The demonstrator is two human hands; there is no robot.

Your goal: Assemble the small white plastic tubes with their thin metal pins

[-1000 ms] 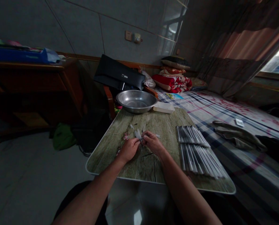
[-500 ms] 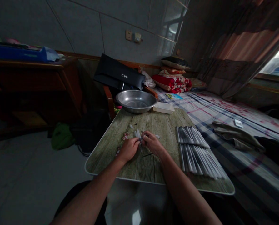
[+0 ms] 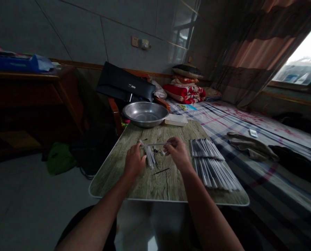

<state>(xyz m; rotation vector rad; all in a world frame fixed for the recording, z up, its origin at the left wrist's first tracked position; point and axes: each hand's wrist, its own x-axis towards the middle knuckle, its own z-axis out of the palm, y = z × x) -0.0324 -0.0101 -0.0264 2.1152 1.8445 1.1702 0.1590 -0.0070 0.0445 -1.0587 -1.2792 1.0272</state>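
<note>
My right hand (image 3: 177, 153) is closed in a pinch over the middle of the table, on one end of a thin clear tube (image 3: 156, 144) that points left. My left hand (image 3: 133, 160) is open, thumb apart from the fingers, beside a small pile of clear pen-like tubes (image 3: 150, 158). Its fingertips are close to the pile's far end; whether they touch is unclear. Small dark pieces (image 3: 156, 151) lie between the hands, and a thin black stick (image 3: 161, 171) lies nearer me. At the right are two overlapping rows of pale pen-like sticks (image 3: 215, 173) with dark tips.
A metal basin (image 3: 146, 120) and a white plastic box (image 3: 176, 120) stand at the far end of the wood-patterned table (image 3: 134, 188). Behind them is a chair (image 3: 115, 116) bearing a black case (image 3: 124, 83). A bed (image 3: 210, 118) runs along the right.
My hands have moved apart from their shared hold; the left has opened, the right holds a clear tube. The tube pile and black stick are now more exposed. The view has shifted slightly right.
</note>
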